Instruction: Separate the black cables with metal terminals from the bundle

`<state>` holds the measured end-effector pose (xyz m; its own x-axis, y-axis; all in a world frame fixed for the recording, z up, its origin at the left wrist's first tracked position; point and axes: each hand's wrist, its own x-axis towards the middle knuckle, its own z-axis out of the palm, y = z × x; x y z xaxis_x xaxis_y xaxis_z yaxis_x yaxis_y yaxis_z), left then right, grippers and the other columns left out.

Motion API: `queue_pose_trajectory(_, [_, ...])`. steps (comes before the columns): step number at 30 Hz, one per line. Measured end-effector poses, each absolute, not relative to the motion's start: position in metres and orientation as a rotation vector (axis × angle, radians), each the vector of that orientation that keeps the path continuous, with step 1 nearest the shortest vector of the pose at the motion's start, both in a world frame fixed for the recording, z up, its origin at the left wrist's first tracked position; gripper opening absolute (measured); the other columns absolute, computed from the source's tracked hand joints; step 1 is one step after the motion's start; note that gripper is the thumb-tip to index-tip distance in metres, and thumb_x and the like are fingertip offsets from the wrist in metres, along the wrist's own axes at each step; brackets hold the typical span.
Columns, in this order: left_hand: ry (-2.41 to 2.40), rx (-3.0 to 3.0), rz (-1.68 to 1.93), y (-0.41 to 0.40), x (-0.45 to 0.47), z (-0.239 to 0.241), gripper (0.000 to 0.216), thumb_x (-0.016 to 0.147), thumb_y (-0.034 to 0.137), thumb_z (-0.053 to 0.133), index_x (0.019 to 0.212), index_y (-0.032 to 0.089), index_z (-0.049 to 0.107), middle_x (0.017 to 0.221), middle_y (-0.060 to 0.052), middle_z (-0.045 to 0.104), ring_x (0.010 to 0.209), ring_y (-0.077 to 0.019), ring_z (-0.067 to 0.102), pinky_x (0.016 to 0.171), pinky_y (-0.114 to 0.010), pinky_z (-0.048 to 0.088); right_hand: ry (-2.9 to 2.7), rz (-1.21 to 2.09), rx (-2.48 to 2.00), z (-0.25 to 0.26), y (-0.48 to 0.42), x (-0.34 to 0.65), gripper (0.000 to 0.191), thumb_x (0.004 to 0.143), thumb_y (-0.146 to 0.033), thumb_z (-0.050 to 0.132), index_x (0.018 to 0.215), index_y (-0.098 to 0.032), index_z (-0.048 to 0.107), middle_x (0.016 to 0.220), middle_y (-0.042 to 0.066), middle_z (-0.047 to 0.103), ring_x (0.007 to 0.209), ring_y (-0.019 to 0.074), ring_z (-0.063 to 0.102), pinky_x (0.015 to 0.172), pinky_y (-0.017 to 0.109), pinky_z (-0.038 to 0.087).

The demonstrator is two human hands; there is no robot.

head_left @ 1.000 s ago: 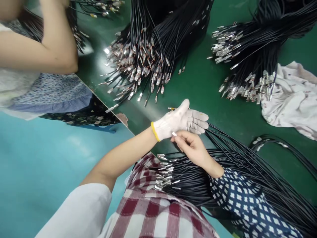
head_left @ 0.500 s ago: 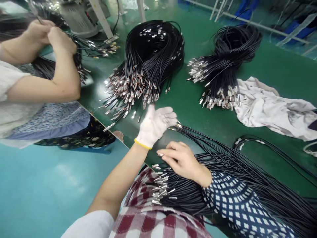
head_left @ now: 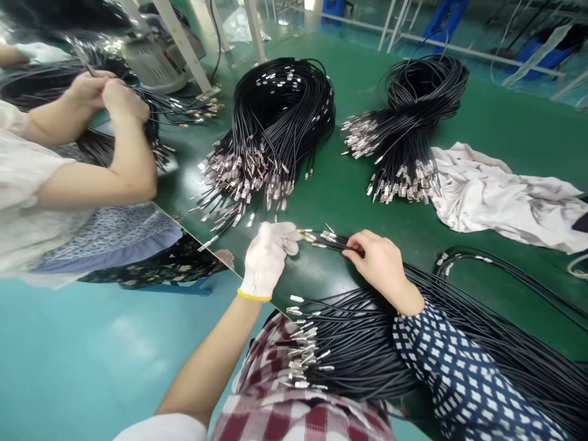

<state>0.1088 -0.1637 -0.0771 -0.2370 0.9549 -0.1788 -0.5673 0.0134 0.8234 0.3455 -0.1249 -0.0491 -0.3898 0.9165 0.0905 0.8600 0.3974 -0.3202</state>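
My left hand (head_left: 269,260) wears a white glove with a yellow cuff and rests near the green table's (head_left: 367,184) front edge, its fingers curled at the metal tips of a small bunch of black wires (head_left: 321,240). My bare right hand (head_left: 381,263) pinches that same bunch just behind the tips. The wires run back to the right into a long black bundle (head_left: 459,318). More terminal-tipped wires (head_left: 321,349) lie across my lap.
Two coiled bundles of black wires (head_left: 275,122) (head_left: 408,104) with metal terminals lie further back. A crumpled white cloth (head_left: 500,196) is at the right. A person at the left handles wires with both hands (head_left: 105,92). A grey machine (head_left: 156,55) stands behind.
My view has tilted up. My right hand moved forward from my lap onto the wire bunch and closed on it. My gloved left hand went from spread open to curled at the wire tips.
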Motion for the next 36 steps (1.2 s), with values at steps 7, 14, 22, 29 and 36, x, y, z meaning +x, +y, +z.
queue_pose_trajectory(7, [1.268,0.788,1.421,-0.194,0.12,-0.064,0.032,0.091,0.042,0.058,0.094,0.014,0.072,0.084,-0.008,0.073,0.066,-0.014,0.062,0.066,-0.026,0.049,-2.085,0.855,-1.424,-0.05,-0.124,0.353,0.009,0.083,-0.029,0.07,0.083,-0.023,0.064,0.083,0.0,0.07,0.076,0.0179,0.064,0.069,0.029,0.046])
queue_pose_trajectory(14, [1.516,1.135,1.12,-0.2,0.132,-0.062,0.022,0.09,0.034,0.057,0.097,0.022,0.073,0.105,-0.005,0.073,0.094,-0.0195,0.065,0.087,-0.03,0.049,-1.89,0.983,-1.309,-0.06,-0.117,0.357,0.018,0.087,-0.037,0.064,0.082,-0.02,0.062,0.078,0.002,0.068,0.07,0.0179,0.062,0.066,0.03,0.047])
queue_pose_trajectory(22, [1.55,1.201,1.129,-0.204,0.132,-0.062,0.022,0.091,0.032,0.055,0.095,0.022,0.074,0.104,-0.004,0.073,0.097,-0.0205,0.066,0.088,-0.029,0.049,-2.387,0.222,-1.386,-0.055,-0.129,0.354,0.011,0.092,-0.029,0.06,0.096,-0.021,0.066,0.098,0.009,0.067,0.092,0.0259,0.062,0.077,0.036,0.045])
queue_pose_trajectory(29, [1.553,1.279,1.125,-0.208,0.132,-0.062,0.022,0.092,0.03,0.053,0.096,0.022,0.074,0.104,-0.005,0.072,0.099,-0.0208,0.065,0.09,-0.03,0.049,-2.524,0.149,-1.509,-0.051,-0.127,0.353,0.016,0.097,-0.031,0.057,0.094,-0.022,0.071,0.09,0.004,0.072,0.078,0.0203,0.064,0.068,0.032,0.039])
queue_pose_trajectory(36, [1.557,1.354,1.131,-0.209,0.132,-0.064,0.023,0.093,0.03,0.052,0.096,0.023,0.073,0.104,-0.004,0.072,0.1,-0.0214,0.064,0.091,-0.031,0.048,-2.546,0.396,-1.507,-0.045,-0.121,0.355,0.014,0.093,-0.029,0.061,0.085,-0.022,0.071,0.089,0.002,0.072,0.072,0.0166,0.063,0.065,0.029,0.039])
